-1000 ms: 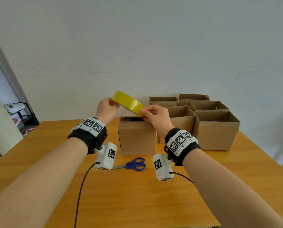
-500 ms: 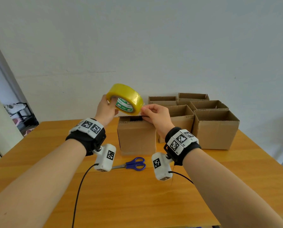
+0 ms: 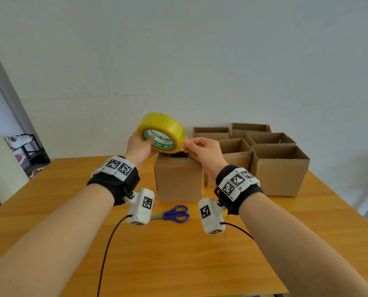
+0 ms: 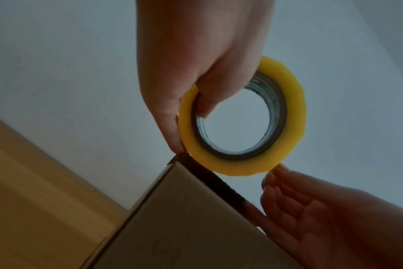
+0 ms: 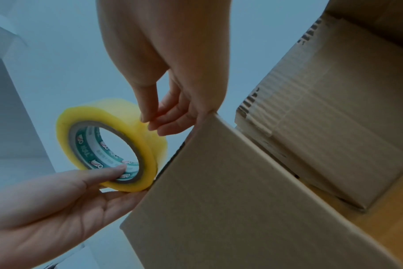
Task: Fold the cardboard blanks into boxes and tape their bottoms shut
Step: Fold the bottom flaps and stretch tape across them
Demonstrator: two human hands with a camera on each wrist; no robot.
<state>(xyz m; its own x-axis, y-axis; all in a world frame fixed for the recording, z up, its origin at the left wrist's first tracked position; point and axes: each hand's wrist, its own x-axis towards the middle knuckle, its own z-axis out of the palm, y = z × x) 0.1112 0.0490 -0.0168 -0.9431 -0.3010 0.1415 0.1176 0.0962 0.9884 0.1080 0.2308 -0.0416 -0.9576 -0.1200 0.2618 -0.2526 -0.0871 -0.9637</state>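
Observation:
A yellow tape roll (image 3: 163,129) with a green-and-white core is held up over the near cardboard box (image 3: 178,181). My left hand (image 3: 140,146) grips the roll (image 4: 285,109), thumb inside the core and fingers behind. My right hand (image 3: 200,146) pinches the tape's free end at the roll's right edge (image 5: 150,122), thumb against fingertips. The box (image 5: 242,200) stands on the table with its folded flaps on top, a dark gap showing between them.
Several folded open-topped boxes (image 3: 279,168) stand in rows at the back right of the wooden table (image 3: 178,254). Blue-handled scissors (image 3: 176,214) lie in front of the near box. A white wall rises behind. A dark rack (image 3: 26,146) stands at far left.
The tape roll has tilted from edge-on to showing its core and risen a little. My right hand stays at its right edge, now pinching the tape end.

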